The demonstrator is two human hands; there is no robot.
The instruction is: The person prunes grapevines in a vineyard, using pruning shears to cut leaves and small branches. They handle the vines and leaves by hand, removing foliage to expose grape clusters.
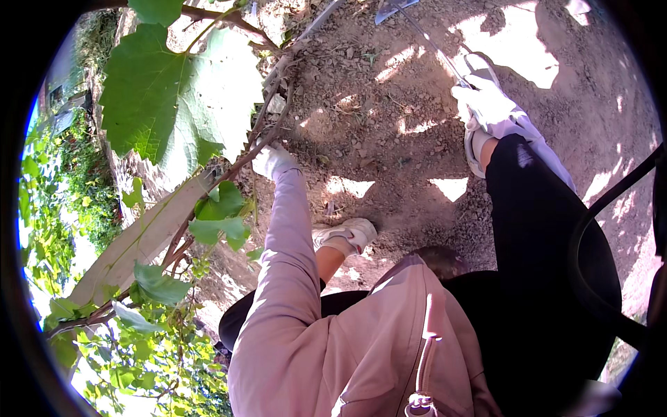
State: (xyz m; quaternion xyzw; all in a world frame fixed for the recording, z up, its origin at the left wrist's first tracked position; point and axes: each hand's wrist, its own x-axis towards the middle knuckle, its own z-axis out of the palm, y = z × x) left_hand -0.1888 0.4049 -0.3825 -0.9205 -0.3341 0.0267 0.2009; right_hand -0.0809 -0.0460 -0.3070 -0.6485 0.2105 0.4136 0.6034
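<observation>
My left hand [273, 160], in a white glove, is down by the woody stem of a grapevine [274, 130]. Its fingers are partly hidden at the stem, so I cannot tell whether they grip it. At the upper right, my right hand [482, 101], also gloved and bright with sun, is closed around a hand tool with a thin metal shaft [428, 40]. The shaft runs up and to the left towards a flat metal blade [392, 10], cut off by the top of the view. Dry, crumbly soil [354, 130] lies between my hands.
A large grape leaf [151, 99] hangs close at the upper left. A pale post or beam [140, 240] slants along the vine. My shoes [351, 233] are on the dirt. A black cable or strap [583, 229] curves at the right. More foliage [151, 365] fills the lower left.
</observation>
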